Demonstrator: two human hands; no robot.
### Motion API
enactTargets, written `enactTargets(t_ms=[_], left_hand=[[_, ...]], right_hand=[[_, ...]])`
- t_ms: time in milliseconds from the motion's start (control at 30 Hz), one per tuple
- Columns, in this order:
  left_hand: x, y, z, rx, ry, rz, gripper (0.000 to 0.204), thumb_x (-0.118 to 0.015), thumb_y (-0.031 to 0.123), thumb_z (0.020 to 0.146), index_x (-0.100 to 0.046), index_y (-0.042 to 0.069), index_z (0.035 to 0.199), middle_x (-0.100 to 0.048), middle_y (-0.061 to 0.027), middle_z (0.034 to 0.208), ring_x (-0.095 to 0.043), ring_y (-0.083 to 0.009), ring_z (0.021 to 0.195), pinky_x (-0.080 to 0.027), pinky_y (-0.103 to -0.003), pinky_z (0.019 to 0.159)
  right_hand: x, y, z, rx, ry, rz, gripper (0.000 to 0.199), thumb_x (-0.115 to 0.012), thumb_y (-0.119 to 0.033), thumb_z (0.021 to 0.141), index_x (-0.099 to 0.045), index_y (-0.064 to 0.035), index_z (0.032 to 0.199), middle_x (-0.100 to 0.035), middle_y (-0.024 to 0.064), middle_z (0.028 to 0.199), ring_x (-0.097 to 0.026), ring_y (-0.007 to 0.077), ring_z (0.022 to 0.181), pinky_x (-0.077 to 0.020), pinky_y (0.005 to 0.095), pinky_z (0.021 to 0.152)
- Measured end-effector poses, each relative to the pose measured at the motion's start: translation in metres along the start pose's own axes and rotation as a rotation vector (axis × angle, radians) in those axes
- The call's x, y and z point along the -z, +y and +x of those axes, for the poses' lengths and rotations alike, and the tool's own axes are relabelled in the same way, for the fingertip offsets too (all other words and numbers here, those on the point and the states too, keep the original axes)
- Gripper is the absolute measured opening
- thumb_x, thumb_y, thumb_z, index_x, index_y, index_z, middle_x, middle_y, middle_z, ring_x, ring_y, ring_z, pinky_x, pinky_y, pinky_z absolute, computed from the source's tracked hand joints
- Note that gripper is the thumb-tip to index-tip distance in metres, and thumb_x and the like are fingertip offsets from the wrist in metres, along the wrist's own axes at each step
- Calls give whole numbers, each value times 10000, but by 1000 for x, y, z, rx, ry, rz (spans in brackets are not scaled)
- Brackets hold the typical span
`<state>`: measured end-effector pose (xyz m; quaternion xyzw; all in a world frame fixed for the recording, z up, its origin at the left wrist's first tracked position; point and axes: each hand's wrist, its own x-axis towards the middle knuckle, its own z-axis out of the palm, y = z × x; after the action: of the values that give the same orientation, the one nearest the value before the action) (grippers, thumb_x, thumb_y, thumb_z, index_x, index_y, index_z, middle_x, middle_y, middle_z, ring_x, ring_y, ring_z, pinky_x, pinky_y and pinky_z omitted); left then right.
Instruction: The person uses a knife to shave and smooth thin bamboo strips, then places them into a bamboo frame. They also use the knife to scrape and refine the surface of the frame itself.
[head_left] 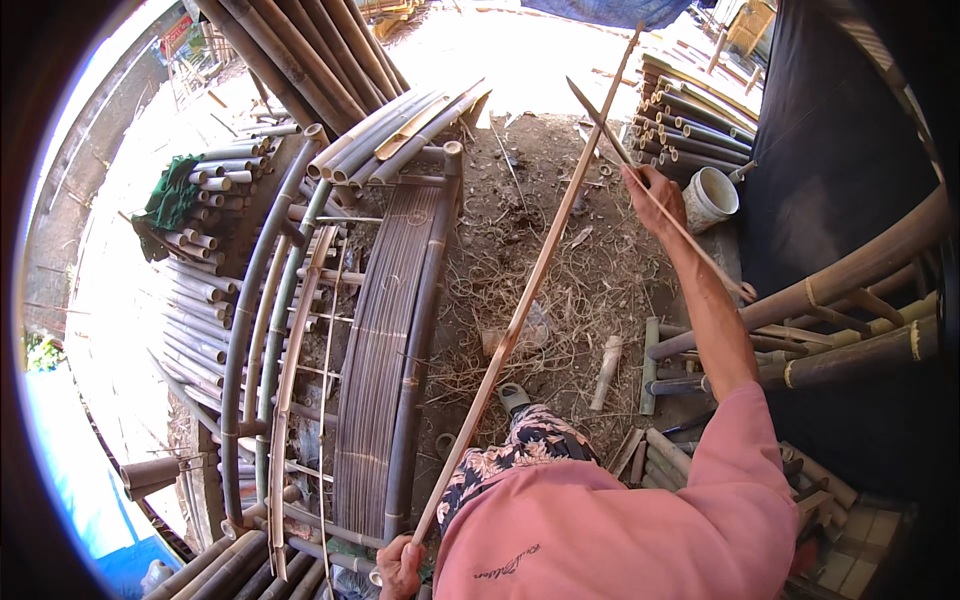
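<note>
My left hand (401, 567), low at the bottom edge, is closed around the near end of a long bamboo strip (520, 312). The strip slants up and away to the right, past the far ground. My right hand (656, 198) grips a knife (583, 101) with a dark, pointed blade. Its long thin handle (708, 260) runs back along my forearm. Near the strip's far end the blade crosses it; whether they touch I cannot tell. Left of the strip stands a bamboo bench (385, 330) with a slatted seat, several cut bamboo pieces (400, 135) lying across its far end.
Bamboo shavings (545, 330) litter the dirt ground, with a short bamboo piece (606, 372) among them. A white bucket (711, 197) stands at right beside stacked poles (695, 130). Another bamboo frame (800, 340) is near my right elbow. More poles (190, 310) lie stacked at left.
</note>
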<state>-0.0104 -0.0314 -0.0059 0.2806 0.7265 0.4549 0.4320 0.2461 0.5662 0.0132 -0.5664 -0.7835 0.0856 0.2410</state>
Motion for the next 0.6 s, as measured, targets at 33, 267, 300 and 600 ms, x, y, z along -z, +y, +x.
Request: enactTargets(t_ms=[33,267,300,600], left_hand=[[7,-8,-4,-11,28,32,424,-519,325,983,-585,3,716,-460,30,521,-380,-49,458,-274,-244,428],[67,-87,-38,132,96,211,355,-501,320,983,-615,33,807,-627,-125,697,-592,-279,618,-429,-438,568],[73,-92,-41,154,128,185,345,-502,311,983,-623,32,818,-637,-123,714,-602,-266,625,-433,-430,569],[-42,38,135,159,-162,-118,285,-573,132,949,-616,-37,1174,-594,0,769,-496,-45,613,-408,-210,538]], right_hand=[[7,5,9,7,-2,-13,804,-300,-776,893,-668,-62,935,-676,159,732,-679,338,704,-528,450,601],[61,76,87,-320,75,-103,863,-310,-788,871,-698,-42,1067,-678,273,998,-629,442,1038,-492,512,852],[67,73,90,-370,115,-106,874,-302,-784,876,-694,-29,1077,-674,279,1015,-619,449,1052,-482,514,868],[-35,-82,-79,206,-58,237,620,-370,-732,911,-493,-128,835,-469,-43,579,-445,75,419,-377,297,335]])
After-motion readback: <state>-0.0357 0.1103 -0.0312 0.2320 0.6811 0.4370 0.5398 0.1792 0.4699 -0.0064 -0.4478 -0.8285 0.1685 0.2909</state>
